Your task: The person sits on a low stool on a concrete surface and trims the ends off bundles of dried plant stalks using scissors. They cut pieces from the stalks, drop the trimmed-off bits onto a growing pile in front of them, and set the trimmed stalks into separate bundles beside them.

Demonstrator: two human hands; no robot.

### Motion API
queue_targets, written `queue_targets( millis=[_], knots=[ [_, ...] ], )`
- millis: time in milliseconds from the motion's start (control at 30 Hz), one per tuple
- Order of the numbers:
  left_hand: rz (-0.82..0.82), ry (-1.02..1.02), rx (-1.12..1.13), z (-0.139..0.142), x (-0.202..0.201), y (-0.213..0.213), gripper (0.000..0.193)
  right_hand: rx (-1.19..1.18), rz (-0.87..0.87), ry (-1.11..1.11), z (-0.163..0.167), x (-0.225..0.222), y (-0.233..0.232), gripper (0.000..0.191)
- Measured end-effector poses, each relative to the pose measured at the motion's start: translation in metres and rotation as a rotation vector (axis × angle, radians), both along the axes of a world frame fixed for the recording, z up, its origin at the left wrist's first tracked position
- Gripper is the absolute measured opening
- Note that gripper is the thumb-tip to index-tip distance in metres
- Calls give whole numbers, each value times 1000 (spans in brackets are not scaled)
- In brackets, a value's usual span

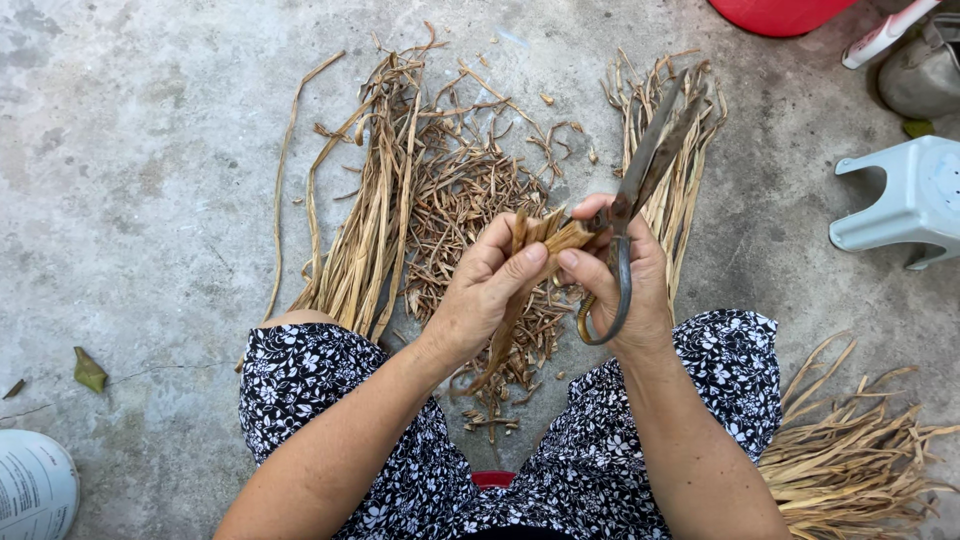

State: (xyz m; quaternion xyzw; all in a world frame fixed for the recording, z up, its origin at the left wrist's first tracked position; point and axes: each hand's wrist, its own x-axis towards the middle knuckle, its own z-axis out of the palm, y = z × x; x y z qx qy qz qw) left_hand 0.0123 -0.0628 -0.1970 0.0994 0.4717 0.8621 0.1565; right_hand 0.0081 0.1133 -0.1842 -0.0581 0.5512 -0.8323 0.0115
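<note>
Spreading under everything, the grey concrete floor (150, 150) carries three separate lots of dried leaf strips: a long loose bundle (370, 200) ahead and to the left, a shorter fan (690, 170) ahead and to the right, and a heap (860, 450) beside the right knee. Between the first two lies a scatter of short offcuts (470, 200). One pale plastic stool (905, 200) stands at the right, with one red tub (775, 12) at the top edge.

Closer in, the left hand (480, 290) pinches a small folded bunch of strips (545, 235) between thumb and fingers; the bunch's long axis runs up and slightly right, its tail hanging down past the palm. Just beside it, touching at the fingertips, the right hand (625, 285) grips one pair of old metal scissors (650, 160) by the looped handles, fingers curled closed. The blades stand nearly together, pointing up and away, right of the bunch's tip. One small green leaf (88, 370) lies far left.
</note>
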Motion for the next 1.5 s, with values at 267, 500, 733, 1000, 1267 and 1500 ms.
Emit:
queue_targets(
  millis=[267, 500, 733, 1000, 1267, 1500],
  knots=[
    [372, 123, -334, 18, -12, -27, 25, 142, -78, 71, 9, 4, 6, 41],
    [414, 627, -640, 23, 7, -9, 31, 265, -99, 141, 12, 8, -4, 39],
    [209, 139, -301, 13, 1, -9, 16, 220, -132, 182, 8, 11, -8, 42],
    [226, -16, -121, 8, -4, -14, 16, 714, -91, 270, 5, 14, -18, 71],
    [286, -17, -58, 6, -7, -19, 11, 962, -73, 266, 11, 18, -26, 74],
    [285, -37, -86, 9, -7, -18, 12, 826, -59, 201, 11, 21, -30, 68]
  ],
)
